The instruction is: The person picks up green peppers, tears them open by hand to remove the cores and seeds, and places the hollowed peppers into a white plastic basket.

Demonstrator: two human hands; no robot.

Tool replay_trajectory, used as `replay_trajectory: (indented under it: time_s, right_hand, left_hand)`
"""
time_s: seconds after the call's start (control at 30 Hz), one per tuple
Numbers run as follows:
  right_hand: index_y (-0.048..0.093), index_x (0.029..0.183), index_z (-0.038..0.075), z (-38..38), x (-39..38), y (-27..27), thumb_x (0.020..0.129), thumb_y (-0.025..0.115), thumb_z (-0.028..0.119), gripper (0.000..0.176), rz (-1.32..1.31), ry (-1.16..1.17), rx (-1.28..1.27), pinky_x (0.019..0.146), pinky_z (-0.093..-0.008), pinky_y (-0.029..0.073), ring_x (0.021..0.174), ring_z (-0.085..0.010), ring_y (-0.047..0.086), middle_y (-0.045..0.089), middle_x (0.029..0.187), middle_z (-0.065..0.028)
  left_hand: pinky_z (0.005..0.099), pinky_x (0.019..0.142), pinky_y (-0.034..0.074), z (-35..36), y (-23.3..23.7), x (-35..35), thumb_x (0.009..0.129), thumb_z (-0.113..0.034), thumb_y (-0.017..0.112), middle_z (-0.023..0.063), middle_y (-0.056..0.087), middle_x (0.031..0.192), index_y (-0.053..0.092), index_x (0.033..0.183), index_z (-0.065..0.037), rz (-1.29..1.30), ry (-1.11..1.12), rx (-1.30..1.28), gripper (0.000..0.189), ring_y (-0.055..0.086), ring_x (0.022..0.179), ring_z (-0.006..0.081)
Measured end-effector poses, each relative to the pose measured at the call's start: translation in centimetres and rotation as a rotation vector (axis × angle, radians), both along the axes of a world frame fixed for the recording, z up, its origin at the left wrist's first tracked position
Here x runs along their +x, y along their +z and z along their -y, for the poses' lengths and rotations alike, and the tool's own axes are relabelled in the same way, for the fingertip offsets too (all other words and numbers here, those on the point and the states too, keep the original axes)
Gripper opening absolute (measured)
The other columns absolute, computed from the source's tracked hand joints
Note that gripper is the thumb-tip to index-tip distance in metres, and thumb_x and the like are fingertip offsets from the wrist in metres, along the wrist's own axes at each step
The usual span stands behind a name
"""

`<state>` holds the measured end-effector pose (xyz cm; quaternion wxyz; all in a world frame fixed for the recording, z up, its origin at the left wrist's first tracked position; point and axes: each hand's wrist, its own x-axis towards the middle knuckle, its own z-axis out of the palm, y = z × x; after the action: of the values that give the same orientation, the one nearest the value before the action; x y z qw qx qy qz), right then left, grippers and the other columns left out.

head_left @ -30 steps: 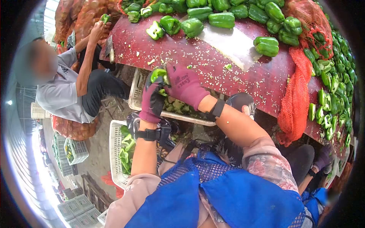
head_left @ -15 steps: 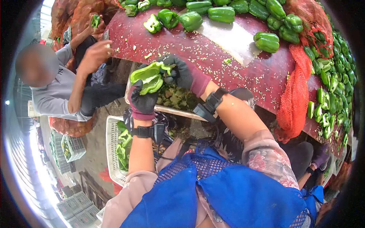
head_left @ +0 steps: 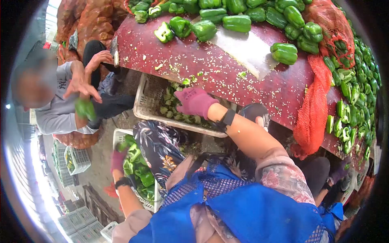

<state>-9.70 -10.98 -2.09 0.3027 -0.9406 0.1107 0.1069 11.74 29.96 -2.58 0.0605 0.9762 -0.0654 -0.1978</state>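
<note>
My left hand (head_left: pixel 118 160), in a purple glove, is at the left side of a white crate (head_left: pixel 125 132). Cut green bell peppers (head_left: pixel 139 168) lie inside that crate. Motion blurs the left fingers, so whether they grip anything does not show. Over a pale crate (head_left: pixel 178 126) of green trimmings (head_left: pixel 188 117), my right hand (head_left: pixel 195 101) points downward, its gloved back towards me. The right fingers are mostly hidden, and nothing is visible in them. The trimmings crate sits against the edge of a red table (head_left: pixel 174 56) scattered with seeds.
Whole green peppers (head_left: pixel 237 23) line the table's far side. A red mesh bag (head_left: pixel 314 109) hangs over its right edge, near a heap of peppers (head_left: pixel 364 89). At left, a co-worker's hands (head_left: pixel 83 87) are near a blurred pepper (head_left: pixel 84 108).
The opened pepper has left the space between my hands. My left hand has moved down and left to the white crate; my right hand has lowered over the trimmings.
</note>
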Motion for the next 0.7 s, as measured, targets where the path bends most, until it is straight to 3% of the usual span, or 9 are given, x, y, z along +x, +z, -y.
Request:
replay_trajectory:
  time_s: [0.07, 0.13, 0.2, 0.27, 0.33, 0.4, 0.53, 0.63, 0.7]
  right_hand:
    - [0.046, 0.132, 0.006, -0.2, -0.4, -0.3, 0.089, 0.055, 0.044, 0.058, 0.043, -0.024, -0.083, 0.089, -0.0444, 0.049, 0.107, -0.0337, 0.060, 0.060, 0.116, -0.0164]
    - [0.046, 0.130, 0.007, 0.0, -0.9, 0.6, 0.088, 0.057, 0.043, 0.056, 0.042, -0.078, -0.071, 0.087, -0.0441, 0.049, 0.106, -0.0341, 0.060, 0.060, 0.116, -0.0166]
    - [0.051, 0.121, 0.006, 0.4, -0.6, 0.8, 0.086, 0.061, 0.041, 0.050, 0.124, -0.127, -0.084, 0.081, -0.0456, 0.052, 0.102, -0.0350, 0.063, 0.061, 0.113, -0.0170]
    - [0.047, 0.129, 0.006, 0.9, -0.7, 1.2, 0.087, 0.060, 0.041, 0.056, 0.092, -0.178, -0.079, 0.082, -0.0446, 0.052, 0.105, -0.0340, 0.062, 0.057, 0.120, -0.0179]
    - [0.044, 0.132, 0.006, 1.5, -0.6, 1.4, 0.087, 0.060, 0.041, 0.059, 0.070, -0.224, -0.044, 0.083, -0.0445, 0.052, 0.106, -0.0334, 0.061, 0.056, 0.121, -0.0179]
    - [0.041, 0.136, 0.006, 1.5, -0.7, 1.2, 0.089, 0.059, 0.040, 0.062, 0.078, -0.265, -0.059, 0.086, -0.0437, 0.050, 0.106, -0.0337, 0.060, 0.056, 0.121, -0.0187]
    - [0.037, 0.139, 0.006, 2.3, -1.2, 2.1, 0.089, 0.059, 0.038, 0.063, 0.036, -0.307, -0.024, 0.091, -0.0430, 0.048, 0.110, -0.0348, 0.058, 0.054, 0.123, -0.0197]
    - [0.039, 0.138, 0.007, 2.6, -1.1, 2.3, 0.087, 0.061, 0.038, 0.063, 0.064, -0.357, -0.029, 0.088, -0.0423, 0.049, 0.106, -0.0336, 0.059, 0.056, 0.117, -0.0180]
    - [0.040, 0.137, 0.007, 3.0, -1.0, 2.3, 0.086, 0.062, 0.037, 0.063, 0.109, -0.371, -0.049, 0.088, -0.0424, 0.049, 0.106, -0.0335, 0.059, 0.057, 0.117, -0.0179]
  left_hand:
    - [0.0407, 0.106, 0.039, 1.3, 0.6, -2.9, 0.082, -0.041, 0.070, 0.0220, 0.047, 0.139, 0.042, 0.143, -0.007, -0.034, -0.046, 0.042, 0.075, 0.041, 0.134, 0.0348]
    - [0.0361, 0.101, 0.042, 3.8, -0.4, -2.6, 0.088, -0.024, 0.063, 0.0184, 0.053, 0.135, 0.053, 0.134, -0.009, 0.171, -0.257, -0.152, 0.049, 0.049, 0.128, 0.0300]
    - [0.0351, 0.095, 0.046, 10.9, 2.1, -1.1, 0.088, -0.017, 0.062, 0.0183, 0.063, 0.120, 0.058, 0.127, -0.005, -0.105, -0.459, -0.326, 0.041, 0.060, 0.115, 0.0289]
    - [0.0354, 0.091, 0.048, 19.6, 6.1, -3.2, 0.088, -0.018, 0.062, 0.0192, 0.068, 0.109, 0.060, 0.123, -0.005, 0.087, -0.635, -0.415, 0.038, 0.064, 0.106, 0.0294]
    - [0.0370, 0.091, 0.047, 27.0, 6.4, -1.6, 0.086, -0.025, 0.065, 0.0198, 0.066, 0.112, 0.060, 0.124, -0.008, 0.095, -0.702, -0.721, 0.042, 0.063, 0.109, 0.0294]
    - [0.0344, 0.099, 0.043, 34.4, 4.6, 1.5, 0.086, -0.028, 0.067, 0.0183, 0.061, 0.126, 0.054, 0.132, -0.005, 0.044, -0.728, -0.527, 0.052, 0.059, 0.117, 0.0256]
    - [0.0408, 0.112, 0.031, 48.0, -0.8, 7.6, 0.071, -0.057, 0.074, 0.0250, 0.025, 0.153, 0.027, 0.150, -0.014, 0.287, -0.640, -0.452, 0.102, 0.031, 0.139, 0.0375]
    - [0.0491, 0.108, 0.035, 54.3, -8.5, 13.2, 0.063, -0.058, 0.077, 0.0253, 0.031, 0.149, 0.022, 0.150, -0.023, 0.346, -0.548, -0.340, 0.109, 0.034, 0.136, 0.0416]
    - [0.0499, 0.108, 0.035, 55.3, -7.6, 13.0, 0.063, -0.054, 0.077, 0.0243, 0.029, 0.150, 0.023, 0.149, -0.022, 0.352, -0.430, -0.427, 0.106, 0.034, 0.136, 0.0415]
